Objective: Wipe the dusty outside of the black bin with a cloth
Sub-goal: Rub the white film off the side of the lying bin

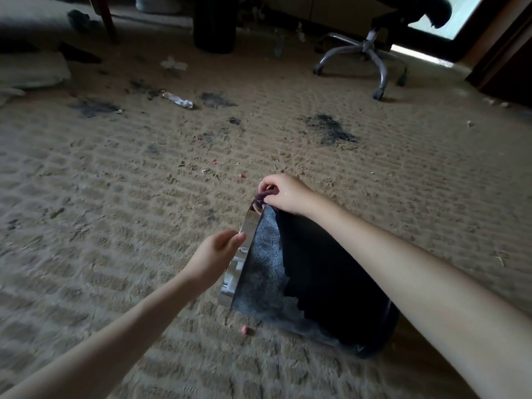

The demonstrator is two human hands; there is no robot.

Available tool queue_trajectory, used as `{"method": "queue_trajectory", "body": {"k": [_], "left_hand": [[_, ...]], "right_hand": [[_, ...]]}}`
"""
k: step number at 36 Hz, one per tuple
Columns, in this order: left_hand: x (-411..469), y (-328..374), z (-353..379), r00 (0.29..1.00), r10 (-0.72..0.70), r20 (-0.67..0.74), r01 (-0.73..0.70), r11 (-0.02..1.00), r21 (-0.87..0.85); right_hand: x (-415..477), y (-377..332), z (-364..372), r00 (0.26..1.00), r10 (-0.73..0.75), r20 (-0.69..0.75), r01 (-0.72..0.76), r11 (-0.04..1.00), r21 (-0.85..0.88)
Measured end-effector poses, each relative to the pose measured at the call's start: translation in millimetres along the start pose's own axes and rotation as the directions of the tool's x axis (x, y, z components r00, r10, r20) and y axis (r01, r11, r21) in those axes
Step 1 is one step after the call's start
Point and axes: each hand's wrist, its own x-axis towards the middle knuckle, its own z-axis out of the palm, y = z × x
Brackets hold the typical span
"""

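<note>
Head view: the black round bin [331, 277] lies sideways on the beige carpet [115, 197], base toward me. My right hand [285, 194] has its grip pinching the dark purple cloth [266, 193] at the far end of the chrome rim [249, 223], with the dusty grey band [264, 269] just below it. My left hand [218, 249] pinches the rim.

Bin [316, 269] lying on carpet [115, 197], office chair [371, 50] far behind right, second bin [214, 27] far behind
</note>
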Motion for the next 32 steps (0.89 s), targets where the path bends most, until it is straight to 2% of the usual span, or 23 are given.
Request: {"method": "queue_trajectory", "body": {"k": [5, 9, 11, 14, 16, 20, 24, 32], "left_hand": [[-2.7, 1.5, 0.2, 0.999, 0.031, -0.018, -0.03, 0.999, 0.032], [-4.0, 1.4, -1.1, 1.0, 0.009, 0.007, -0.01, 0.999, 0.035], [-4.3, 2.1, -1.5, 1.0, -0.006, 0.029, 0.005, 1.0, 0.01], [-3.6, 2.9, -0.6, 0.999, -0.023, 0.036, 0.024, 0.999, -0.028], [-3.2, 3.9, 0.3, 0.999, -0.032, 0.033, 0.033, 0.999, -0.038], [-3.0, 4.2, -0.9, 0.999, -0.019, 0.028, 0.019, 1.0, 0.004], [-3.8, 3.4, -2.1, 1.0, 0.011, 0.008, -0.012, 0.998, 0.057], [-2.8, 1.5, -1.1, 1.0, 0.002, 0.017, -0.003, 0.999, 0.045]], "right_hand": [[-22.7, 13.3, -3.3, 0.998, -0.06, -0.019, 0.059, 0.996, -0.06], [-34.1, 22.7, -13.5, 0.999, -0.03, 0.026, 0.032, 0.995, -0.096], [-36.6, 24.7, -17.5, 1.0, -0.003, 0.027, 0.004, 1.0, -0.03], [-35.0, 22.9, -21.9, 0.994, 0.003, -0.105, 0.015, 0.986, 0.164], [-28.0, 15.2, -23.1, 0.99, -0.012, -0.138, 0.04, 0.978, 0.205], [-15.4, -10.2, -6.0, 0.995, -0.078, -0.059, 0.088, 0.981, 0.174], [-17.3, -11.6, 7.2, 0.989, -0.136, -0.065, 0.137, 0.991, 0.001], [-46.3, 34.8, -10.9, 0.999, -0.006, -0.054, 0.002, 0.998, -0.067]]}}
